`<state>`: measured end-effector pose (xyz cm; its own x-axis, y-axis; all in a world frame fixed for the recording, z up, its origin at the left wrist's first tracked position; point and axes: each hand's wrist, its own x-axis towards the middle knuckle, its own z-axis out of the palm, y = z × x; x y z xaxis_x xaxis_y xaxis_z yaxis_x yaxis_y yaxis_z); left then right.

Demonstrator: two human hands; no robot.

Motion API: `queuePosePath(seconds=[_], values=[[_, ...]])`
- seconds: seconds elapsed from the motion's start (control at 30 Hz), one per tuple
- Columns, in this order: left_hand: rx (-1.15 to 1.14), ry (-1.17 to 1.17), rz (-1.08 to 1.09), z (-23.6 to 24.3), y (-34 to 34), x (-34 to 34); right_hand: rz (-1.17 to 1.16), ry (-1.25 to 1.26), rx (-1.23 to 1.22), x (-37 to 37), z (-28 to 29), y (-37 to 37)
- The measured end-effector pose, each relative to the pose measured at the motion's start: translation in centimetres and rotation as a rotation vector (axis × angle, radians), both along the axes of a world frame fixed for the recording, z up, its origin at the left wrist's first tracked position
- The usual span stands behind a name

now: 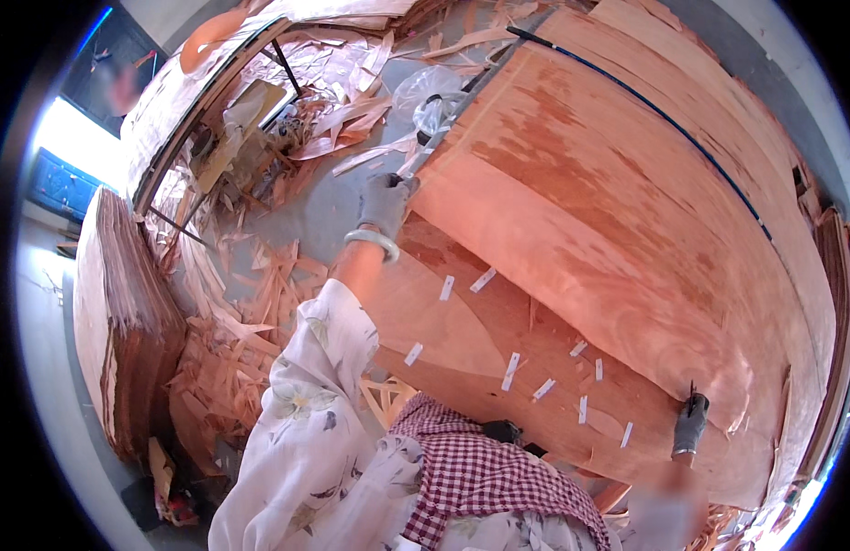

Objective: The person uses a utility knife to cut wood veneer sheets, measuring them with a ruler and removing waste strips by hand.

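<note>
A broad sheet of reddish wood veneer [572, 275] lies over a stack, its paler near strip crossing the middle. My left hand [385, 202], in a grey glove with a white bangle at the wrist, is closed at the left end of this strip and seems to pinch its edge. Far to the right, my right hand [689, 426], in a darker glove, is closed round a small dark pointed tool [692, 397], its kind unclear. The tool points away from me at the strip's near edge. Several white paper tags [509, 371] lie scattered on the nearer veneer [452, 340].
A long dark rod [645, 103] lies across the far veneer. On the left stand a veneer stack [122, 340] and a metal-legged table [218, 83]. Torn veneer scraps [260, 294] and a clear plastic bag [430, 96] lie on the floor [319, 207].
</note>
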<state>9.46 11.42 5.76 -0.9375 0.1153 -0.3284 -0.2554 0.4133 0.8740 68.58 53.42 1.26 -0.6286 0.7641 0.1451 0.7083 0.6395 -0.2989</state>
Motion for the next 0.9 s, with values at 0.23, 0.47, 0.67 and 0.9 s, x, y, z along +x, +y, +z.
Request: queuePosePath(seconds=[0.23,0.47,0.67,0.9], values=[[-0.759,0.269,0.034,-3.4,-1.9,1.1,0.023,-0.049,-0.053,-2.4,0.7,-2.1],[-0.744,0.266,0.093,-5.4,-1.4,1.6,0.072,-0.049,-0.075,-1.9,2.6,-2.1],[-0.588,0.270,0.178,-7.2,-4.4,0.8,0.052,-0.050,-0.114,-5.7,6.2,-3.6],[-0.632,1.020,-0.183,-3.6,-5.2,5.3,0.239,-0.039,-0.995,-27.1,10.7,-14.1]])
